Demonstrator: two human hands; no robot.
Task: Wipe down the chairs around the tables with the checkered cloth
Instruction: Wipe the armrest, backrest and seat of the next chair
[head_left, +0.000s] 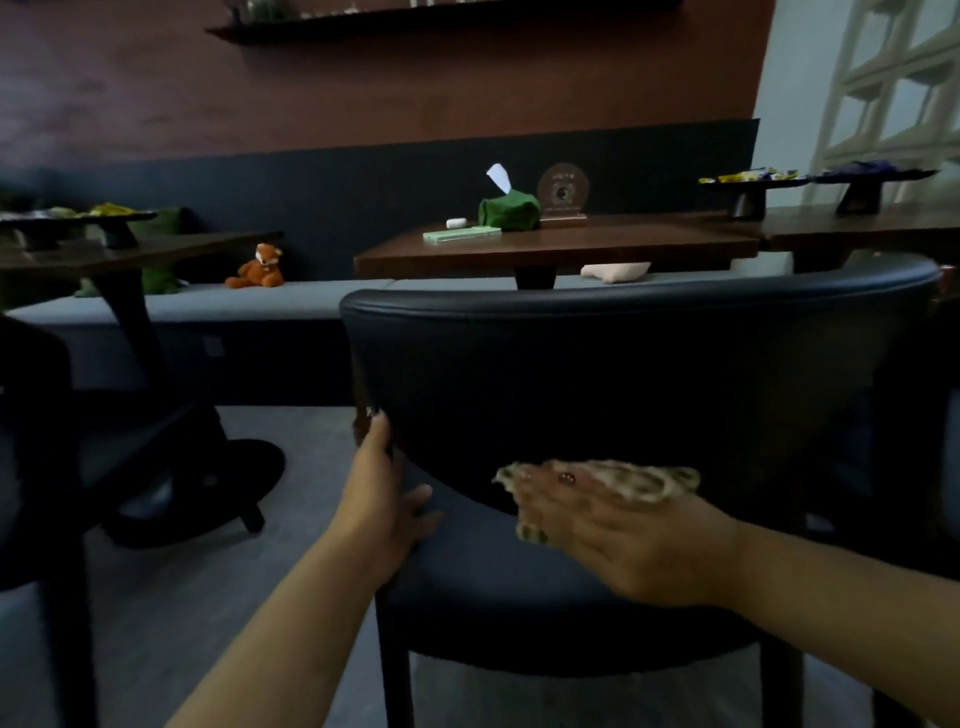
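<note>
A dark padded chair (623, 364) with a curved backrest stands right in front of me, facing a wooden table (597, 249). My left hand (382, 493) grips the left edge of the chair where the backrest meets the seat, thumb on the seat. My right hand (613, 530) lies flat, fingers straight, pressing the checkered cloth (639, 480) against the lower backrest just above the seat. Most of the cloth is under my fingers; its tan checked edge sticks out to the right.
The table holds a green tissue box (509, 208) and a round sign (562, 192). A grey bench (208, 304) with a fox plush (260, 267) runs along the wall. Another table (130, 249) and a dark chair (36, 441) stand at left.
</note>
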